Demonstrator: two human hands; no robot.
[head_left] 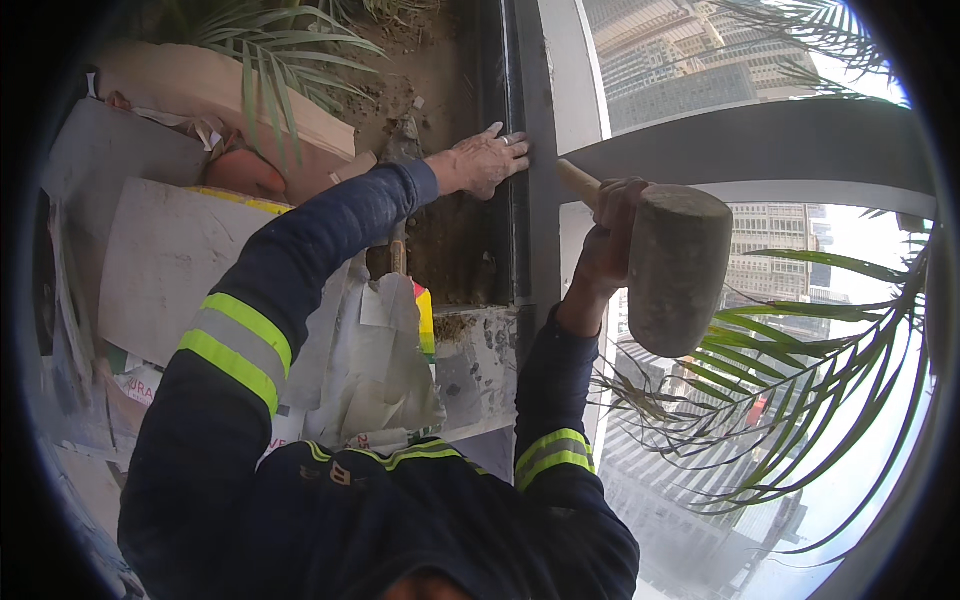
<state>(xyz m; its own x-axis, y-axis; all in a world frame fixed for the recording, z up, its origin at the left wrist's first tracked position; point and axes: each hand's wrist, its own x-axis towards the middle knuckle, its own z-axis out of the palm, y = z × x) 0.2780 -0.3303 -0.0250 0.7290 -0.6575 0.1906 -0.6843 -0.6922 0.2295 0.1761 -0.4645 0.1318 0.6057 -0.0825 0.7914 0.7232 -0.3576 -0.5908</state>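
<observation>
My right hand (pixel 608 240) grips the wooden handle of a large grey rubber mallet (pixel 678 268), whose head hangs just right of the hand, beside the window frame (pixel 540 150). My left hand (pixel 486 160) rests flat with fingers spread on the dark edge strip (pixel 512 220) of a planter, touching the frame. Both arms wear dark blue sleeves with yellow and grey reflective bands.
Brown soil (pixel 440 230) fills the planter left of the frame, with a tool handle (pixel 398 250) standing in it. Palm fronds (pixel 270 60) hang at top left and at lower right (pixel 800 400). Cardboard sheets (pixel 160 260) and crumpled paper (pixel 370 360) lie on the left. Tall buildings show through the glass (pixel 700 60).
</observation>
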